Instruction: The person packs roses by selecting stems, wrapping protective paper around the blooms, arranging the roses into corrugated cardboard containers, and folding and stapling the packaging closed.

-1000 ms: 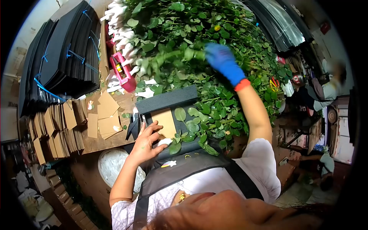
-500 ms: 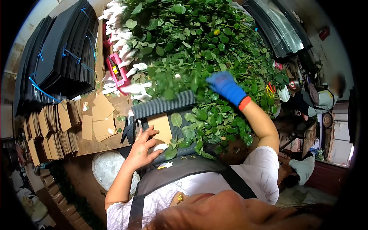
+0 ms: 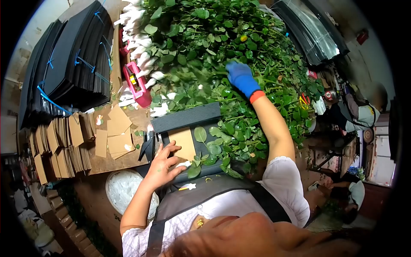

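Observation:
My bare left hand lies with its fingers spread at the left edge of a brown card, which rests on a black corrugated sheet. A small white flower head is beside my left thumb. In a blue glove with a red cuff, my right hand is closed over the heap of leafy stems; a leafy stem, blurred by motion, runs leftward from its fingers. Leafy stems also lie over the right part of the black sheet.
White-wrapped flower heads line the heap's left side beside a pink tape dispenser. Black scissors, loose cards and stacked cardboard lie left. Bundled black sheets stand behind. Other people are at the right.
My right hand went down a little and then back up over the heap, with its forearm now further left. My left hand has stayed at the card. The view has shifted slightly.

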Motion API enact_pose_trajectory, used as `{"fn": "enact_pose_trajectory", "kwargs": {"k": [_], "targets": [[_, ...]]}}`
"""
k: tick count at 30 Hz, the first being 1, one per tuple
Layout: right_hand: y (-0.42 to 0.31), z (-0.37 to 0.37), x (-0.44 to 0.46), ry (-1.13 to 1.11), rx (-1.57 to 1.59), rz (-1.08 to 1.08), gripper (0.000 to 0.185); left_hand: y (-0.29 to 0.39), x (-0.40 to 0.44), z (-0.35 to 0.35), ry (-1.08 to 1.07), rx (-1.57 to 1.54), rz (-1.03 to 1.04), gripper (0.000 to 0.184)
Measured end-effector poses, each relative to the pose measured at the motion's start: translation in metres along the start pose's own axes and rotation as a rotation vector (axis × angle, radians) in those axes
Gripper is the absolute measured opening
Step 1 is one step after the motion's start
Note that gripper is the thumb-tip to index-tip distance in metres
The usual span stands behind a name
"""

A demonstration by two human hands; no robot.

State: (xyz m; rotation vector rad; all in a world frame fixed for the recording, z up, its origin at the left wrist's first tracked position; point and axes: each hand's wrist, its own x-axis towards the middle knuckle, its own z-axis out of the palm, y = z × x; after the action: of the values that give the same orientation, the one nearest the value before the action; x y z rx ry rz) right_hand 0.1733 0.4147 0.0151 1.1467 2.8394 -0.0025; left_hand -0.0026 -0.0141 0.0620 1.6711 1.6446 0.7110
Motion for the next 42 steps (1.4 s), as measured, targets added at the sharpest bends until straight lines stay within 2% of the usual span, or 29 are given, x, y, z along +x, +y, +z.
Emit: {"fn": "enact_pose_trajectory", "kwargs": {"k": [1, 3, 6, 7, 9, 12, 13, 15, 17, 18, 20, 21, 23, 24, 25, 27, 28, 29, 30, 31, 32, 36, 39, 41, 42], "targets": [[-0.003, -0.025, -0.012, 0.118, 0.148, 0.001, 0.032, 0.001, 0.0, 0.0, 0.008, -0.004, -0.009, 0.026], [-0.006, -0.057, -0.035, 0.537, 0.199, -0.115, 0.049, 0.005, 0.001, -0.001, 0.011, -0.015, -0.014, 0.025], [-0.011, -0.093, -0.06, 0.523, 0.191, -0.054, 0.066, 0.0, 0.0, 0.002, 0.024, 0.006, 0.009, 0.024], [-0.004, -0.098, -0.062, 0.473, 0.209, -0.085, 0.08, 0.0, 0.0, 0.003, 0.024, 0.005, 0.01, 0.024], [0.001, -0.116, -0.072, 0.556, 0.075, -0.177, 0.084, 0.0, 0.0, 0.002, 0.016, 0.007, 0.012, 0.024], [0.017, -0.122, -0.065, 0.913, -0.121, -0.372, 0.081, 0.001, 0.003, 0.002, 0.026, 0.012, 0.018, 0.024], [0.02, -0.117, -0.062, 0.841, -0.09, -0.324, 0.072, 0.001, 0.0, 0.003, 0.027, 0.019, 0.017, 0.024], [0.026, -0.118, -0.063, 0.89, 0.11, -0.338, 0.064, -0.002, -0.001, 0.004, 0.02, 0.017, 0.028, 0.023], [0.013, -0.135, -0.084, 0.916, 0.256, -0.326, 0.061, -0.004, -0.001, 0.006, 0.041, 0.012, 0.019, 0.024], [0.013, -0.137, -0.098, 0.898, 0.213, -0.4, 0.062, -0.006, -0.003, 0.007, 0.038, 0.02, 0.029, 0.028], [-0.001, -0.155, -0.143, 0.746, 0.242, -0.403, 0.065, -0.012, -0.002, 0.007, 0.031, 0.04, 0.062, 0.038], [-0.003, -0.159, -0.163, 0.716, 0.316, -0.413, 0.064, -0.014, -0.002, 0.009, 0.061, -0.005, 0.035, 0.045], [-0.003, -0.163, -0.201, 0.47, 0.553, -0.377, 0.065, -0.017, -0.002, 0.012, 0.115, -0.097, -0.018, 0.058], [-0.001, -0.163, -0.217, 0.36, 0.575, -0.408, 0.064, -0.012, -0.001, 0.008, 0.087, -0.083, -0.051, 0.083], [0.001, -0.158, -0.23, 0.283, 0.553, -0.402, 0.061, -0.021, -0.007, 0.02, 0.227, -0.231, -0.111, 0.098], [0.015, -0.115, -0.246, 0.127, 0.704, -0.375, 0.058, -0.029, -0.004, 0.032, 0.26, -0.514, -0.054, 0.111], [0.013, -0.099, -0.253, 0.117, 0.645, -0.355, 0.052, -0.027, -0.004, 0.028, 0.239, -0.476, -0.088, 0.112], [0.012, -0.083, -0.258, 0.109, 0.588, -0.338, 0.046, -0.024, -0.004, 0.019, 0.219, -0.168, -0.003, 0.101], [0.017, -0.062, -0.26, 0.065, 0.532, -0.339, 0.037, -0.027, -0.004, 0.02, 0.214, -0.127, 0.032, 0.094], [0.014, -0.056, -0.261, 0.024, 0.36, -0.337, 0.035, -0.028, -0.003, 0.02, 0.21, -0.084, 0.064, 0.086], [0.017, -0.054, -0.258, -0.019, 0.316, -0.314, 0.032, -0.026, -0.003, 0.02, 0.193, -0.119, 0.044, 0.071], [0.026, -0.064, -0.228, -0.363, 0.022, -0.312, 0.026, -0.022, -0.004, 0.017, 0.143, -0.083, 0.025, 0.06], [-0.009, -0.135, -0.17, -0.406, -0.218, -0.221, 0.021, -0.013, -0.002, 0.009, 0.136, -0.075, 0.029, 0.05], [-0.011, -0.123, -0.109, 0.129, 0.015, -0.393, 0.026, -0.015, -0.001, 0.007, 0.102, -0.019, 0.024, 0.044], [-0.023, -0.123, -0.071, 0.311, 0.119, -0.506, 0.028, -0.016, 0.0, 0.006, 0.084, 0.012, 0.022, 0.041]]}}
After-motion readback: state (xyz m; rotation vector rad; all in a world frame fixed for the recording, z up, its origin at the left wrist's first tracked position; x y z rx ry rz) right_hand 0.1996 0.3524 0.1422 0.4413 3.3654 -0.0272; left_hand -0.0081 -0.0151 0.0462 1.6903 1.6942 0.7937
